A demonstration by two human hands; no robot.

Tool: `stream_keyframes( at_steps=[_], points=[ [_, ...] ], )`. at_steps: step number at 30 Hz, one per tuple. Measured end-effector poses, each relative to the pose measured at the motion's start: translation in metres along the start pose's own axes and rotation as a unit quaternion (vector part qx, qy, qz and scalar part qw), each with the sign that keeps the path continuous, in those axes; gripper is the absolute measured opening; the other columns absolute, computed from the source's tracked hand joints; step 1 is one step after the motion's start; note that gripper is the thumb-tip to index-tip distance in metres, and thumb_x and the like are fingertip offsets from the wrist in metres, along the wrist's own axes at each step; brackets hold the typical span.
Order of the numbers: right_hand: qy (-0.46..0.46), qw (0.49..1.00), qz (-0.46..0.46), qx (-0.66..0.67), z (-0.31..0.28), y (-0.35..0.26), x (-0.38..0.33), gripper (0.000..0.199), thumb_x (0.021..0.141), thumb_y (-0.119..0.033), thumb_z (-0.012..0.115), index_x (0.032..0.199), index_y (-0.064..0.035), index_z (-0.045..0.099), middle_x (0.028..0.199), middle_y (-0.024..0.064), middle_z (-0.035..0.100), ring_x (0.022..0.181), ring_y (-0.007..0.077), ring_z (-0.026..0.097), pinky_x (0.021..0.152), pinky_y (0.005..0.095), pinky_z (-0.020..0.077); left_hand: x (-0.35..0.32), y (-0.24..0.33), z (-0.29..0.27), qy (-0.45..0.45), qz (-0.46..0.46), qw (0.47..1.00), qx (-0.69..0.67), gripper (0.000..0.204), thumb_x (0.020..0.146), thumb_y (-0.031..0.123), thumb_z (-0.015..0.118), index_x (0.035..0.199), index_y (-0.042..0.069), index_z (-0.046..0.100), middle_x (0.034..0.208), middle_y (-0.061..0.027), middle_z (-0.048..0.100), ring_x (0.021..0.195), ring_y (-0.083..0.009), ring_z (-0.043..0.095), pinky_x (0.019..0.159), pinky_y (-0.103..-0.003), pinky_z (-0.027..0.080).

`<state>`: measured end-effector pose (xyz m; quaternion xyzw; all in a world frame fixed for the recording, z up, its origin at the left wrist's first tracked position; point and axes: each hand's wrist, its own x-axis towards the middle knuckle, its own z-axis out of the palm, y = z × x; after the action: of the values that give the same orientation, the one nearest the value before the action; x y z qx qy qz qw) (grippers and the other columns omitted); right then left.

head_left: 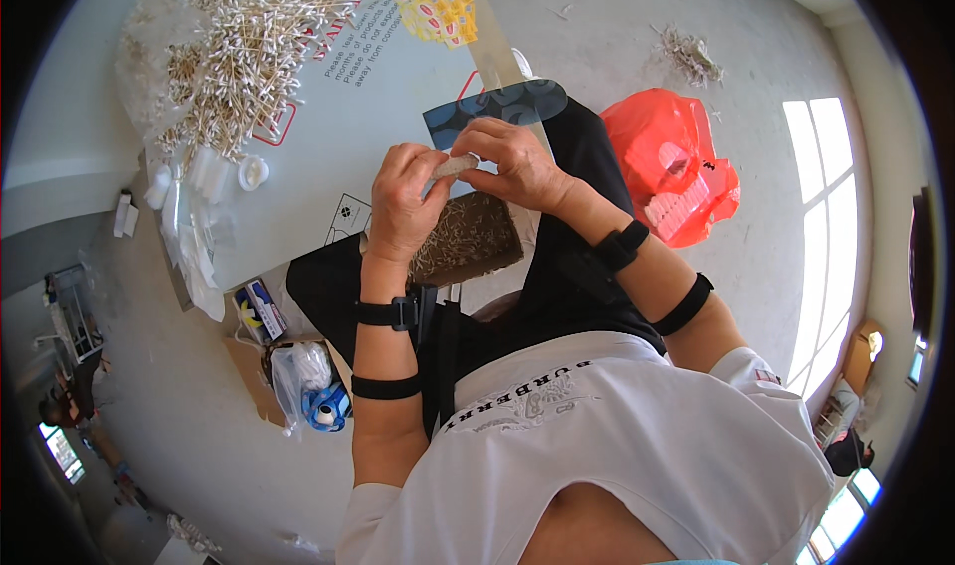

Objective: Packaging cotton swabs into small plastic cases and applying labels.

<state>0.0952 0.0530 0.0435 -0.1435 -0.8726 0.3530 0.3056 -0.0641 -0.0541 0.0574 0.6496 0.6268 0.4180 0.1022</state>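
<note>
My left hand [403, 199] and my right hand [515, 164] meet over the table's near edge. Between their fingertips they grip a small whitish bundle [455, 166], its exact kind hard to make out. Both hands are closed on it, one at either end. Just below them, at my lap, stands an open brown box [494, 259] with loose thin sticks inside. A large heap of cotton swabs [239, 63] lies at the far left of the table. Beyond my right hand is a dark translucent sheet with round marks [476, 117].
Yellow labels [438, 16] lie at the table's far end. Small white round containers [253, 173] and clear plastic bags [189, 237] sit along its left side. A red plastic bag [647, 127] rests on the floor at right. At lower left is a cardboard box [261, 386] with a blue object [326, 406].
</note>
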Motion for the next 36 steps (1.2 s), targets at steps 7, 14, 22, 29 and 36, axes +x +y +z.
stream_keyframes(
  at_steps=[7, 14, 22, 29, 36],
  points=[
    [0.005, 0.995, 0.078, 0.064, 0.006, -0.001, -0.006, 0.024, 0.073, -0.007, 0.071, 0.096, -0.004, 0.064, 0.091, 0.0101, 0.062, 0.082, 0.0276, 0.061, 0.07, 0.0346, 0.0506, -0.004, 0.001, 0.003, 0.0, -0.028, 0.999, -0.018, 0.027, 0.067, -0.003, 0.076, 0.091, 0.002, 0.065, 0.089, -0.0079, 0.06, 0.085, -0.0282, 0.06, 0.071, -0.037, 0.051],
    [0.017, 0.973, 0.164, 0.16, 0.009, -0.006, -0.008, 0.022, 0.075, -0.004, 0.071, 0.096, -0.0028, 0.065, 0.084, 0.0023, 0.056, 0.067, 0.01, 0.048, 0.059, 0.0243, 0.0402, -0.005, 0.001, 0.003, 0.002, -0.025, 1.0, -0.018, 0.027, 0.067, -0.003, 0.077, 0.091, 0.003, 0.064, 0.089, -0.008, 0.059, 0.085, -0.0284, 0.06, 0.071, -0.038, 0.051],
    [0.028, 0.952, 0.23, 0.199, 0.012, -0.011, -0.008, 0.016, 0.078, -0.005, 0.07, 0.093, -0.0021, 0.065, 0.077, -0.0025, 0.049, 0.065, 0.005, 0.041, 0.058, 0.0225, 0.036, -0.005, 0.003, 0.003, 0.002, -0.035, 0.999, -0.018, 0.027, 0.066, -0.003, 0.077, 0.089, 0.003, 0.064, 0.088, -0.0074, 0.059, 0.084, -0.0283, 0.06, 0.071, -0.038, 0.051],
    [0.042, 0.937, 0.266, 0.224, 0.013, -0.009, -0.006, 0.016, 0.074, -0.011, 0.073, 0.087, -0.0014, 0.068, 0.072, 0.0027, 0.051, 0.061, 0.01, 0.044, 0.055, 0.0268, 0.0382, -0.006, 0.003, 0.003, -0.002, -0.033, 0.999, -0.017, 0.027, 0.066, -0.003, 0.077, 0.088, 0.003, 0.063, 0.088, -0.0074, 0.059, 0.084, -0.0283, 0.06, 0.071, -0.038, 0.051],
    [0.032, 0.914, 0.293, 0.279, 0.014, -0.005, -0.008, 0.014, 0.076, -0.009, 0.072, 0.087, -0.0012, 0.068, 0.071, 0.001, 0.051, 0.062, 0.0082, 0.043, 0.056, 0.0254, 0.0377, -0.006, 0.003, 0.004, -0.001, -0.042, 0.999, -0.029, 0.028, 0.065, -0.004, 0.077, 0.088, 0.003, 0.063, 0.088, -0.0074, 0.059, 0.084, -0.0284, 0.06, 0.071, -0.038, 0.051]
  ],
)
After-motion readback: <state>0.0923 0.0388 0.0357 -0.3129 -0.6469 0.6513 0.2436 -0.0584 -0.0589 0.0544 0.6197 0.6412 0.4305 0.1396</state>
